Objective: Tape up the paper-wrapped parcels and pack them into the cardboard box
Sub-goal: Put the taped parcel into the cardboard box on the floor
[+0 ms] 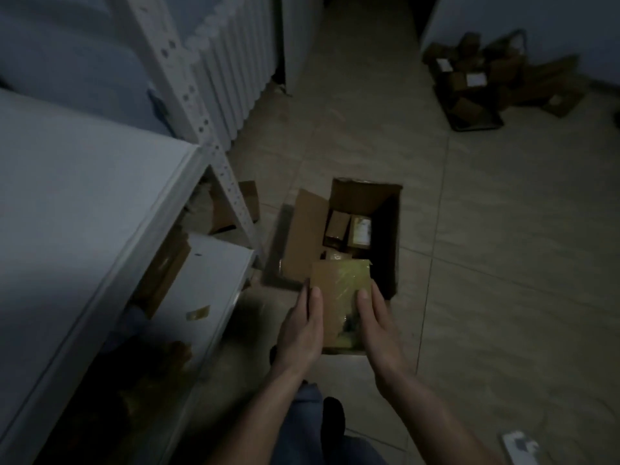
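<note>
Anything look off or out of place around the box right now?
Only the heap of small brown cardboard boxes tumbled on the tiled floor by the far wall. The open cardboard box stands upright, parcels inside.

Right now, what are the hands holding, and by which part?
A paper-wrapped parcel, held over the cardboard box: left hand grips its left edge, right hand its right edge.

bare forearms, no sleeves; blue jeans (302, 427); dark shoe (333, 417).
</note>
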